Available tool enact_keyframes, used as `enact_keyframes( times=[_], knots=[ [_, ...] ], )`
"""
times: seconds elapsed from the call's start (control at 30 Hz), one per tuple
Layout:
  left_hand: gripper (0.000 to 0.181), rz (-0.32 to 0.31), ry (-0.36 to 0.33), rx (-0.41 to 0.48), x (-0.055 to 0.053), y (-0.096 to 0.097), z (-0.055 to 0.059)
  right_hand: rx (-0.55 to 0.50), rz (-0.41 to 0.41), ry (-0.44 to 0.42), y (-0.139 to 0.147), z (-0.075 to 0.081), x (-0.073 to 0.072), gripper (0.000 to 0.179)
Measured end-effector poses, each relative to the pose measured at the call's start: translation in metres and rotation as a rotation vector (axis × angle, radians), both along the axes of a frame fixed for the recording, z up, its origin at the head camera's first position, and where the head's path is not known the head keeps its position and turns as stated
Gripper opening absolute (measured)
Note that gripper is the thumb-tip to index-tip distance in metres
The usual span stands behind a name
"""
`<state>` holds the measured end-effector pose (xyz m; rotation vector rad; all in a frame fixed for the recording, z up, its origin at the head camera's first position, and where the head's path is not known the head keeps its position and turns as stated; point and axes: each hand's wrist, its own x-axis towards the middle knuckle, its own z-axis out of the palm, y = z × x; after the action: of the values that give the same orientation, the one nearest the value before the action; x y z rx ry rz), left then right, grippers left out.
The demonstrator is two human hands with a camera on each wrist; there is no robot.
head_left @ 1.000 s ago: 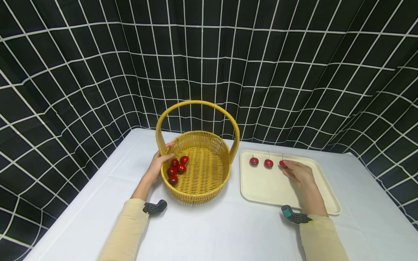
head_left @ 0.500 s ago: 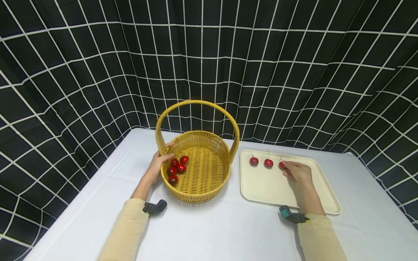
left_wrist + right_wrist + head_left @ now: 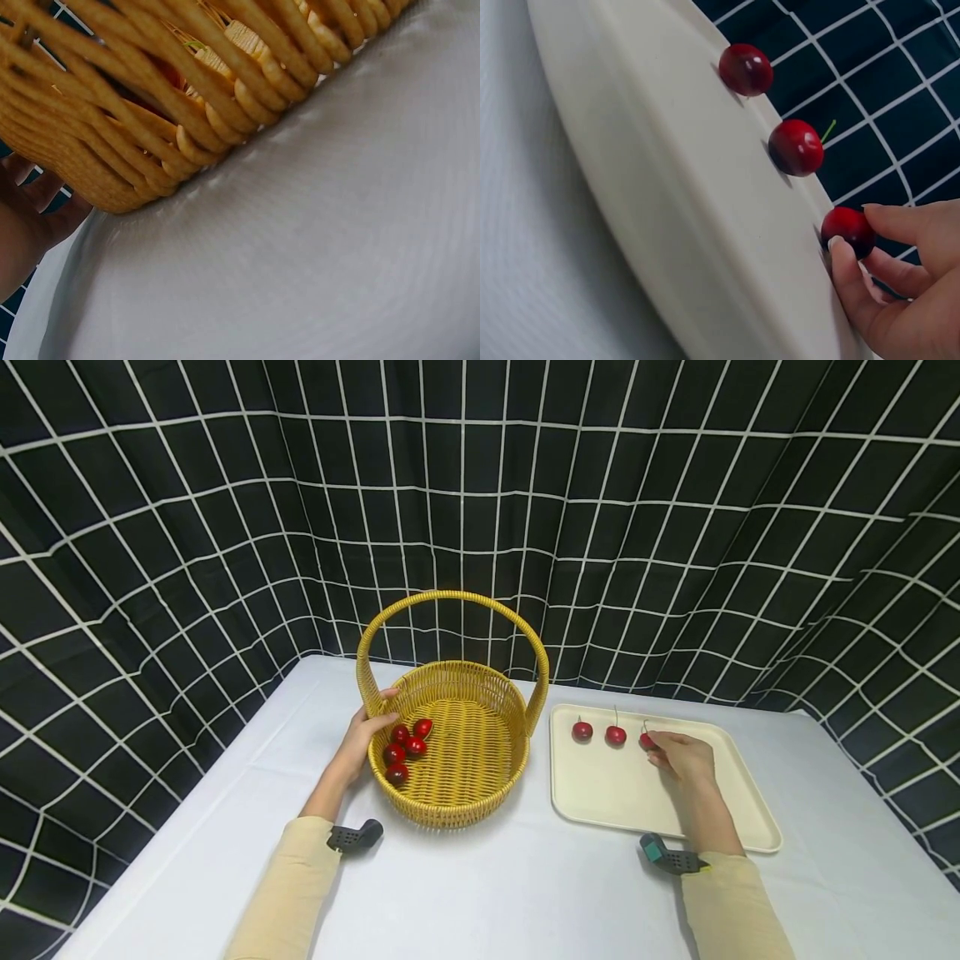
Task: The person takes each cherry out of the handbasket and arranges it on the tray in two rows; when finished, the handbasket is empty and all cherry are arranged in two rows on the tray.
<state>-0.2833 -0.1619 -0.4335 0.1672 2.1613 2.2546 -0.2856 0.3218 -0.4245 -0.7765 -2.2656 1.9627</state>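
Observation:
A round yellow wicker basket (image 3: 480,802) with a tall arched handle stands at the middle of the table. My left hand (image 3: 357,745) grips its left side by the handle's foot, thumb over the rim. Inside the basket, several dark red cherries (image 3: 394,754) lie along the left wall. On the cream tray (image 3: 600,793), two stemmed cherries, a left one (image 3: 582,731) and a middle one (image 3: 616,736), sit in a row near the far edge. A third cherry (image 3: 848,229) at the row's right end is pinched between thumb and fingers of my right hand (image 3: 686,758), close over the tray.
White cloth (image 3: 480,893) covers the table. Behind and on both sides hangs a black curtain (image 3: 465,510) with a white grid. Each forearm carries a dark wrist device, the left one (image 3: 356,837) near the basket and the right one (image 3: 670,854) over the tray's front edge.
My right hand has shifted slightly left and down with the third cherry between its fingers, then stays nearly still. The left hand and basket hold their place.

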Motion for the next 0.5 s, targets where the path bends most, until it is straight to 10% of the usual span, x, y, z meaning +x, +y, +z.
enact_keyframes(
  times=[0.5],
  knots=[
    [0.052, -0.004, 0.002, 0.002, 0.0009, 0.0002, 0.0008, 0.044, 0.008, -0.029, 0.001, 0.0002, -0.001, 0.052]
  ],
)
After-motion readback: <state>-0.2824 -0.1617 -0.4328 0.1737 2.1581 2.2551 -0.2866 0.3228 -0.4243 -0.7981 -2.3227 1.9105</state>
